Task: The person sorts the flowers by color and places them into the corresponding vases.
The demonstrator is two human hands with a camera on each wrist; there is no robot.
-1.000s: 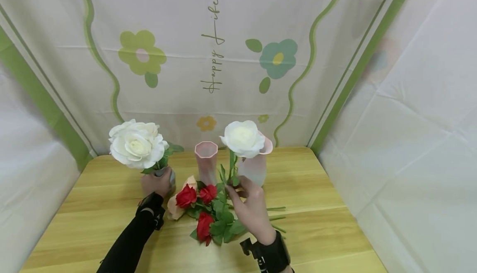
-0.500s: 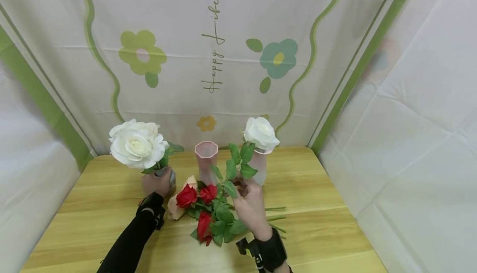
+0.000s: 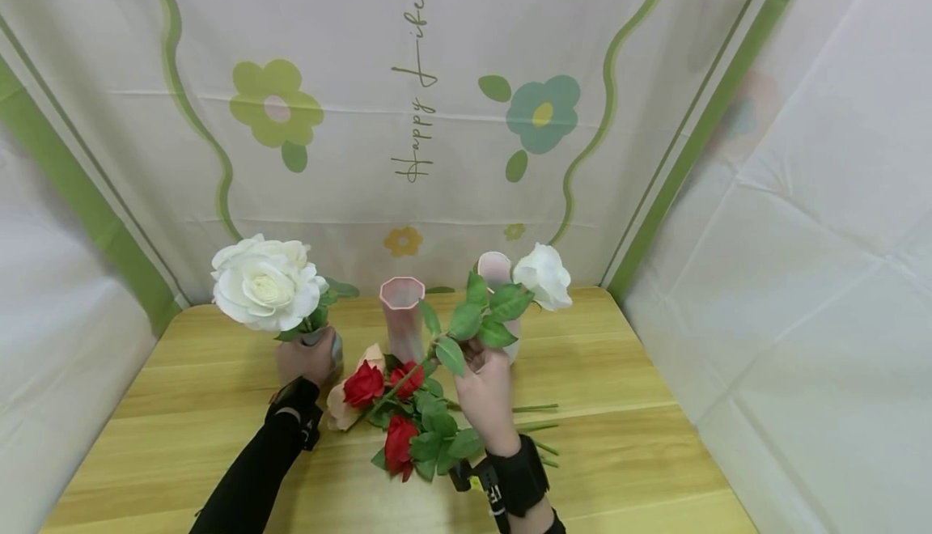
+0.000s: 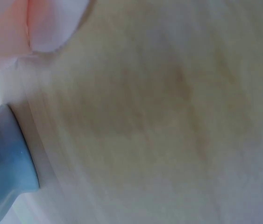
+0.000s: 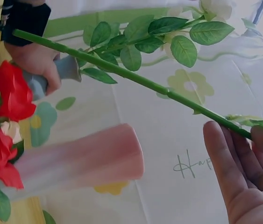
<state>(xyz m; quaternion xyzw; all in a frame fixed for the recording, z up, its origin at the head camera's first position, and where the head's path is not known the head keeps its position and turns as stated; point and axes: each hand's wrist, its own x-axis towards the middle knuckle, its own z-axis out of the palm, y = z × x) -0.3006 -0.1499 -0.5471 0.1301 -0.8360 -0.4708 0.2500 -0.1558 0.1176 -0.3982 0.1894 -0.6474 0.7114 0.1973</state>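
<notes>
My left hand [image 3: 306, 360] grips the neck of a grey-blue vase [image 3: 336, 356], which holds large white roses [image 3: 265, 281]. Part of this vase [image 4: 5, 163] shows at the edge of the left wrist view. Between thumb and fingers, my right hand [image 3: 486, 392] pinches the green stem [image 5: 122, 72] of a single white rose [image 3: 542, 277]. Its bloom tilts to the right, and the bare stem end points down-left over several red roses [image 3: 364, 384] lying on the table. In the right wrist view, the right hand's [image 5: 248, 182] fingers are partly extended beneath the stem.
A pink octagonal-rimmed vase [image 3: 404, 319] stands at the table's back middle. Behind the right hand is another pink-white vase [image 3: 495, 269], partly covered by leaves. Peach roses [image 3: 341, 406] lie beside the red ones, and green stem ends [image 3: 539, 408] stick out rightward on the wooden table [image 3: 626, 437].
The white rose in my right hand has tipped from upright to leaning right, its bloom moving right and its stem end swinging out to the left. The left hand stays on the vase.
</notes>
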